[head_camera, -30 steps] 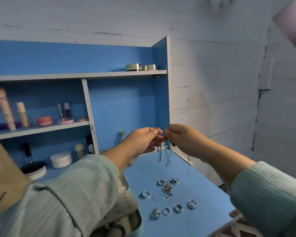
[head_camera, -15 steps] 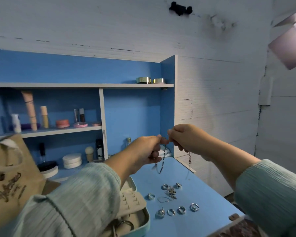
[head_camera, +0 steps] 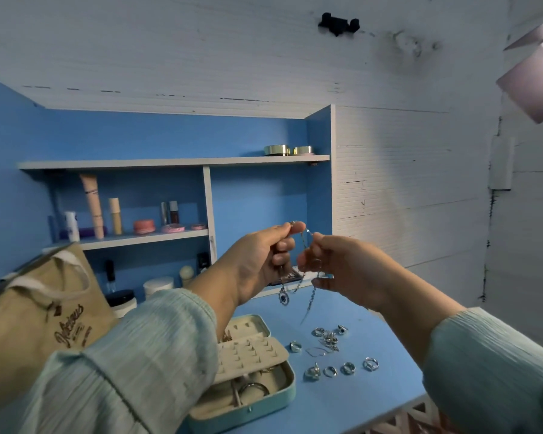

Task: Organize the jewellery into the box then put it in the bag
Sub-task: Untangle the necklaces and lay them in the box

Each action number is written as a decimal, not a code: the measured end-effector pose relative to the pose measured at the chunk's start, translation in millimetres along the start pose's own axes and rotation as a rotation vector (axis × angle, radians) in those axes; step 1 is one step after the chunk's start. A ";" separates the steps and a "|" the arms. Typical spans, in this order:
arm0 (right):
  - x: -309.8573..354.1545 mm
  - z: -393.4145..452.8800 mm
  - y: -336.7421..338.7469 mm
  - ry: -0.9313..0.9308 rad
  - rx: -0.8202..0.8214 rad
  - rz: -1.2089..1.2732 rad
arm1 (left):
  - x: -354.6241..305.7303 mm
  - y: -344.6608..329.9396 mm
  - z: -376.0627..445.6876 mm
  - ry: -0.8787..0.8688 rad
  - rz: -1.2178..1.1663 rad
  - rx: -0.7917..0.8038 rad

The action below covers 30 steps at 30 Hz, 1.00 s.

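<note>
My left hand and my right hand are raised above the blue desk and each pinches the same thin silver necklace. Its chain hangs between them, with a blue-stone pendant dangling below. An open pale-green jewellery box lies on the desk under my left forearm, its cream earring panel showing. Several silver rings lie scattered on the desk to the right of the box. A beige cloth bag with brown lettering stands at the left.
Blue shelves behind hold cosmetic tubes, small jars and gold tins. White jars sit at the back of the desk. The desk's right edge drops off near a patterned floor. A white wall stands at the right.
Both hands have stayed together on the necklace and now stand a little apart, with more chain and the pendant hanging free. The camera tilted, showing more of the box and bag.
</note>
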State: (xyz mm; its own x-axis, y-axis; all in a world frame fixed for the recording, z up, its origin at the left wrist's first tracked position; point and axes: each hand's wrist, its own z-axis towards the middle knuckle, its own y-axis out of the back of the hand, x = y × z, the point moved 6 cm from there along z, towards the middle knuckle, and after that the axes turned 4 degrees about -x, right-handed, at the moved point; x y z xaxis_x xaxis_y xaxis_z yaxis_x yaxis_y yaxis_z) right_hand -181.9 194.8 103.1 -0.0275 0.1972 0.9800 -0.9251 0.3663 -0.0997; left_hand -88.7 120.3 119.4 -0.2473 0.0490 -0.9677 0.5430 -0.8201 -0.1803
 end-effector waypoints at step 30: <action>-10.8 -4.6 -25.7 0.013 0.036 0.159 | 9.6 34.5 -34.2 -0.033 -0.129 -0.095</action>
State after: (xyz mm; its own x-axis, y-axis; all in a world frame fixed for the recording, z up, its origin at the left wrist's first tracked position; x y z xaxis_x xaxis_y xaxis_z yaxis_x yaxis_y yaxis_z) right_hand -156.0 187.5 94.3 -0.1701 0.2617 0.9501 -0.9225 0.2967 -0.2469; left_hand -44.8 112.0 97.9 -0.3457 0.1302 -0.9293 0.5780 -0.7506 -0.3202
